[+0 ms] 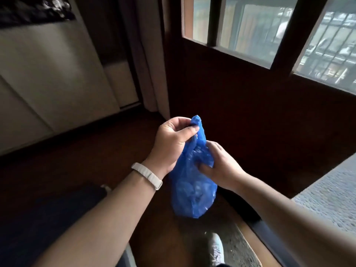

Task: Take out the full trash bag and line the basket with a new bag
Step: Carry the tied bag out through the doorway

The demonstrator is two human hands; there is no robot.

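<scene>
A blue plastic trash bag (192, 191) hangs in the air in front of me, bulging at the bottom. My left hand (172, 143), with a white band on its wrist, pinches the bag's gathered top between thumb and fingers. My right hand (219, 166) grips the bag's neck just below, with its thumb pressed into the plastic. No basket is in view.
A dark wooden floor (96, 160) lies below. A dark wall with windows (250, 31) stands ahead, a curtain (150, 54) and pale cabinet doors (48, 78) to the left. A grey textured surface (327, 197) is at right. A white shoe (216, 249) shows at the bottom.
</scene>
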